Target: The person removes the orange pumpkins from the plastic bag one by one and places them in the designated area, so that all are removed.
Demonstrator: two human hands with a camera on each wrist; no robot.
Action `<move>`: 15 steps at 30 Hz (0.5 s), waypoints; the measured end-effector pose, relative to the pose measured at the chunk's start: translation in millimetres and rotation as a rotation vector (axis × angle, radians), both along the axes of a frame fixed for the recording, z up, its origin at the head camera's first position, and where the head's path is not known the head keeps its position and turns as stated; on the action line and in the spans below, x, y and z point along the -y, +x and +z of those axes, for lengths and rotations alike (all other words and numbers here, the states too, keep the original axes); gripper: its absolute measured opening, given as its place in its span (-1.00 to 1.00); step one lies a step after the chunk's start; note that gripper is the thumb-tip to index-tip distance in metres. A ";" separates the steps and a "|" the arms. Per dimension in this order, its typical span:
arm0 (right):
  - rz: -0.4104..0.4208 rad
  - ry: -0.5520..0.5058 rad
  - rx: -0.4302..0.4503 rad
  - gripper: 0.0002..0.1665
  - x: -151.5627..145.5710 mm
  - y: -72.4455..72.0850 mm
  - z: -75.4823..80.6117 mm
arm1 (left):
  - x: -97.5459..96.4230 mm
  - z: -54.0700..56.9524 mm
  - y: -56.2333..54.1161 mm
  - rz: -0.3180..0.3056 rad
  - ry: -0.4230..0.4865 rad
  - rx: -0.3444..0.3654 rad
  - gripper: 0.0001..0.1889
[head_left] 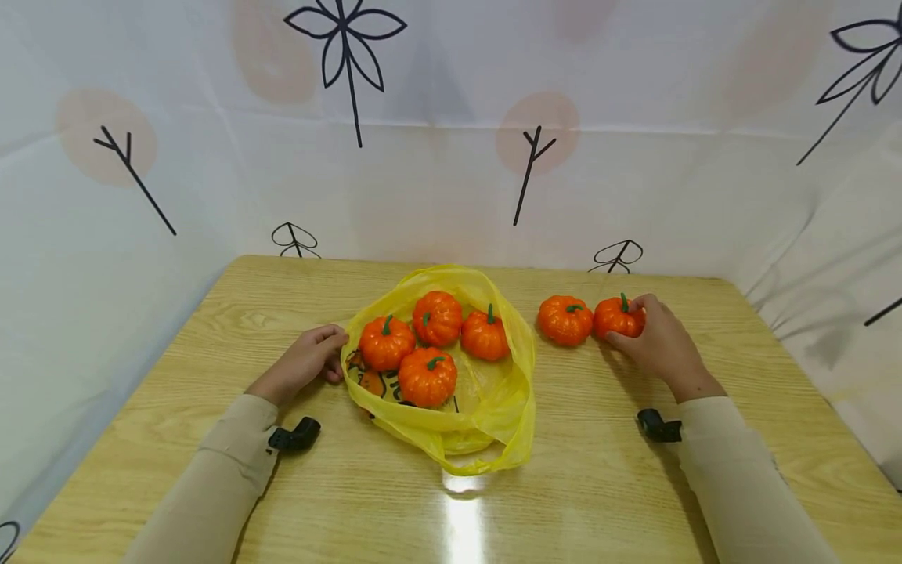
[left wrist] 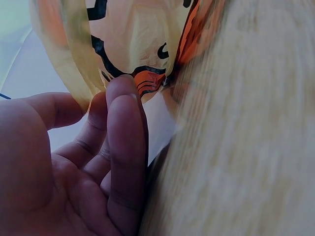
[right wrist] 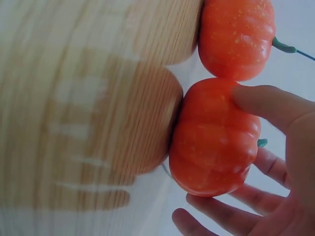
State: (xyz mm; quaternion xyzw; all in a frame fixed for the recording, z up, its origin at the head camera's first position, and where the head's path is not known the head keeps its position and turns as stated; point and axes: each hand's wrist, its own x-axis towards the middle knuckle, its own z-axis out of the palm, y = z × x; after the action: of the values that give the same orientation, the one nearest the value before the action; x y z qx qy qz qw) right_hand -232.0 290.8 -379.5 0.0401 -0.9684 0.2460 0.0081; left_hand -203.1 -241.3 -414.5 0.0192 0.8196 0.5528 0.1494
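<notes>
A yellow plastic bag point(head_left: 493, 427) with dark print lies with its mouth spread wide, several small orange pumpkins point(head_left: 427, 377) inside it. At the bag's left rim, my left hand point(head_left: 308, 360) pinches the plastic between thumb and fingers; the left wrist view shows this hold on the printed film point(left wrist: 142, 39). To the right of the bag, my right hand point(head_left: 658, 345) holds an orange pumpkin point(right wrist: 214, 140) with a green stem, thumb on one side and fingers on the other. Another pumpkin point(head_left: 565, 320) sits between that one and the bag, touching the held pumpkin.
All of this stands on a wooden table point(head_left: 578, 486) with a glare spot near its front. Behind it hangs a white cloth point(head_left: 437, 196) with plant drawings, which also runs along both sides. Black wrist devices point(head_left: 294, 435) show at both sleeves.
</notes>
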 end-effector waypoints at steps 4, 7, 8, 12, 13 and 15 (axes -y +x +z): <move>-0.029 -0.013 -0.015 -0.32 0.8 1.6 0.6 | -0.9 0.2 0.2 0.009 -0.002 0.002 -0.64; -0.056 -0.034 -0.063 -0.42 4.0 3.5 2.3 | -1.0 0.2 0.4 0.008 -0.007 0.001 -0.64; -0.067 -0.043 -0.085 -0.45 5.5 4.1 3.1 | -1.2 0.3 0.4 0.009 -0.006 0.002 -0.64; -0.102 -0.077 -0.173 -0.55 12.0 5.3 7.2 | -1.1 1.8 1.4 0.000 -0.003 -0.002 -0.62; -0.106 -0.083 -0.191 -0.56 13.4 5.6 8.2 | -1.1 2.0 1.5 0.001 0.000 -0.002 -0.62; -0.106 -0.095 -0.226 -0.58 16.2 6.6 9.8 | -1.3 2.7 1.9 -0.004 0.002 -0.004 -0.62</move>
State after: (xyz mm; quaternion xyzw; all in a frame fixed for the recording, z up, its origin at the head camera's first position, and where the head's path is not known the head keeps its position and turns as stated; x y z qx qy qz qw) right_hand -225.3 274.6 -369.7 0.0161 -0.9493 0.2848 0.1317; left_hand -201.2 -240.1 -411.8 0.0223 0.8194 0.5531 0.1488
